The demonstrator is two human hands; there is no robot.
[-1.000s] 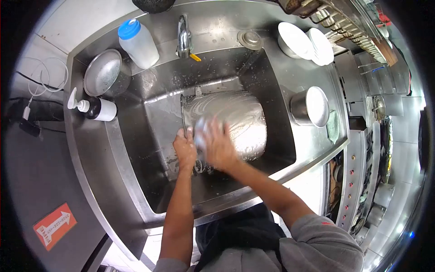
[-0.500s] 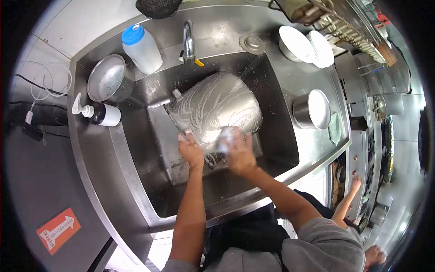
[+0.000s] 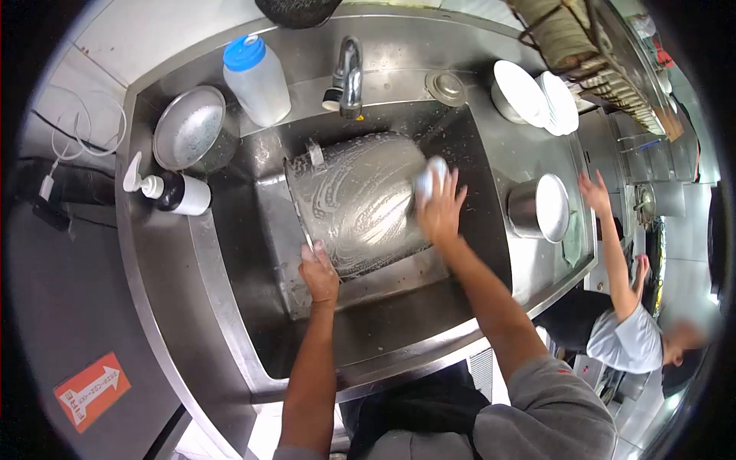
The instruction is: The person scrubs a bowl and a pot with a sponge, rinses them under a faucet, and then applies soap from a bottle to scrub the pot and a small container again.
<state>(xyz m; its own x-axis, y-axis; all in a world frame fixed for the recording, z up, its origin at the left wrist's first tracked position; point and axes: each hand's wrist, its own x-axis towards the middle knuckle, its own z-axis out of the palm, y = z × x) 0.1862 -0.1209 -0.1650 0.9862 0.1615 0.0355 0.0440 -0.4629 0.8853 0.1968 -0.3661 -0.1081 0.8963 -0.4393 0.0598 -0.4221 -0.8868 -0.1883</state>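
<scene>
The left hand (image 3: 318, 277) has its thumb and fingers closed on the rim of a large metal pot (image 3: 356, 199), at the near side of its mouth. Over at the pot's base end, the right hand (image 3: 441, 211) holds a pale pad (image 3: 431, 178) on its thumb side, the other fingers spread; blur hides whether the pad touches the metal. So the pot lies between the two hands, on its side in the sink (image 3: 368, 322), mouth to the left.

Its silvery wall is shiny, streaked with swirls of white suds, and one handle shows near the rim.

Around the basin I count one faucet (image 3: 349, 77), one blue-lidded bottle (image 3: 261, 88), one pump bottle (image 3: 180, 193) and one shallow metal bowl (image 3: 188, 130). On the right-hand counter (image 3: 529, 268) stands one metal container (image 3: 537, 207); further back is white crockery (image 3: 521, 92), its number unclear. One co-worker (image 3: 629, 337) reaches out an arm beyond.
</scene>
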